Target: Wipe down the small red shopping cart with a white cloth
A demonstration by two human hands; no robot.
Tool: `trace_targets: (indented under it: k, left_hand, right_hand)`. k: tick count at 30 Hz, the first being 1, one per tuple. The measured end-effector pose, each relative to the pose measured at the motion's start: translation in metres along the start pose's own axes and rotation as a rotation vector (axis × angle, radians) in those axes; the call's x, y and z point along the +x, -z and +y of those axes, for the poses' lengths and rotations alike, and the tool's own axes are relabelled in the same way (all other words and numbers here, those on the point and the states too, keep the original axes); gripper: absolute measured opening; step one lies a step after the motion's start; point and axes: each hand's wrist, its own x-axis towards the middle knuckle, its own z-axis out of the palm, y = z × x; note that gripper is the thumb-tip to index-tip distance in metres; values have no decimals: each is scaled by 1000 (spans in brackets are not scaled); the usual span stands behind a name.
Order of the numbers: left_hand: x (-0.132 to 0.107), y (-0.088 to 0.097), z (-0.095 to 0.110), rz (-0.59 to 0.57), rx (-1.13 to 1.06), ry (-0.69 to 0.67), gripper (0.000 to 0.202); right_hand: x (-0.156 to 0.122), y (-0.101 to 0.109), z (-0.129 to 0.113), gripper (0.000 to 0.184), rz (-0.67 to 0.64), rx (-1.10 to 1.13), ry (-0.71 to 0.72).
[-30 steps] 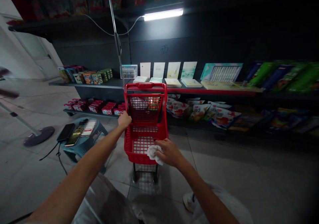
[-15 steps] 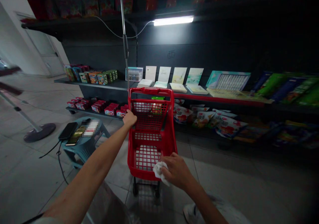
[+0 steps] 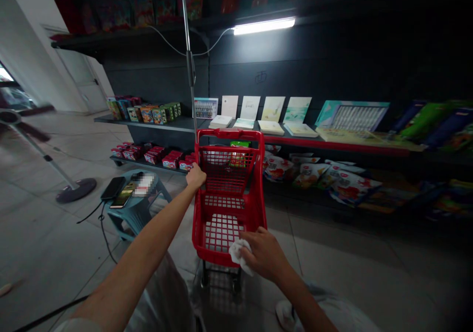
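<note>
A small red plastic shopping cart (image 3: 261, 189) with a grid basket stands on the tiled floor in front of me. My left hand (image 3: 195, 176) is closed around the upper left edge of its frame, fingers partly hidden behind it. My right hand (image 3: 263, 253) is closed on a crumpled white cloth or tissue (image 3: 240, 254), at the near right corner of the basket rim. Whether the cloth touches the rim I cannot tell. Seen through the grid, the basket floor shows pale patches.
Behind the cart, a dark shelf (image 3: 148, 122) carries books (image 3: 273, 110), small boxes (image 3: 157, 115) and bagged snacks (image 3: 279, 167). A blue stool (image 3: 135, 218) at left holds a phone (image 3: 123, 195) and a black device (image 3: 113, 188) with a cable. A round-based stand (image 3: 76, 190) and a thin metal pole (image 3: 191, 68) rise nearby.
The view has turned slightly left, so the scene sits further right. My left hand still grips the cart frame, and my right hand keeps the white cloth near the same corner.
</note>
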Motion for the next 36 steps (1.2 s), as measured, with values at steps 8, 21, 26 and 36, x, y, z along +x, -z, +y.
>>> trace_targets:
  k: [8, 21, 26, 36]
  left_hand:
    - [-10, -7, -19, -21, -125, -42, 46]
    - [-26, -15, -43, -108, -429, -213, 70]
    - [-29, -11, -43, -97, -446, -209, 67]
    - [-33, 0, -38, -105, -344, -180, 65]
  right_hand:
    - [-3, 2, 2, 13, -23, 19, -16]
    - [33, 17, 15, 28, 211, 311, -77]
    - [139, 33, 24, 32, 481, 173, 73]
    - [306, -1, 16, 39, 722, 52, -38]
